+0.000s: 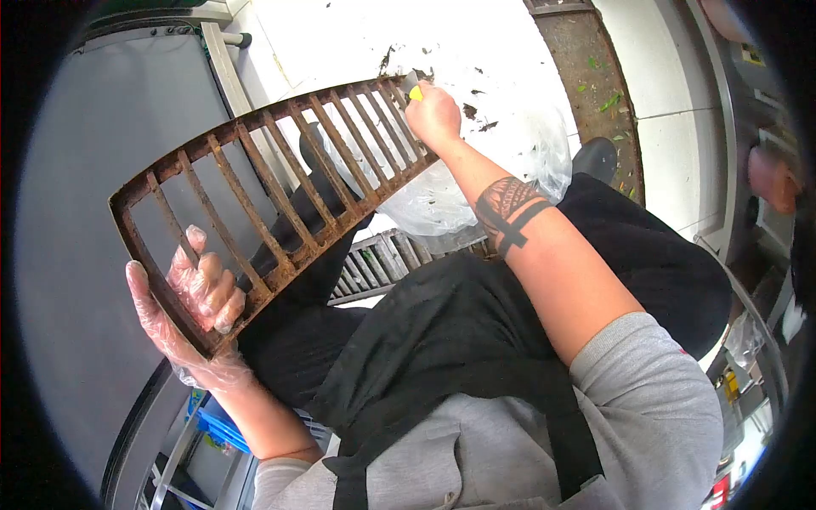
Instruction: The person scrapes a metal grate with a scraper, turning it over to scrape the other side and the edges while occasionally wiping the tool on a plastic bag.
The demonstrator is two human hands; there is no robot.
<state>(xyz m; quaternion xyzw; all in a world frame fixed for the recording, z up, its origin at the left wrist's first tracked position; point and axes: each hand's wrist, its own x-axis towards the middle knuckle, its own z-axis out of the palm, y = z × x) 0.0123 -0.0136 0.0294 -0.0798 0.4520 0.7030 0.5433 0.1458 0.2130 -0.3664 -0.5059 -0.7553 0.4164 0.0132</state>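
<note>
Rusty, one grate (280, 187) in left hand (194, 308); right hand (433, 112) grips tool (416, 93).

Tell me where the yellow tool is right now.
Head view, upper centre: the yellow tool sits in the right hand, at the far end of the rusty grate, above the clear plastic bag.

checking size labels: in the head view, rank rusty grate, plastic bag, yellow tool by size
1. rusty grate
2. plastic bag, farther away, so order with grate unsure
3. yellow tool, mostly hidden in right hand
</note>
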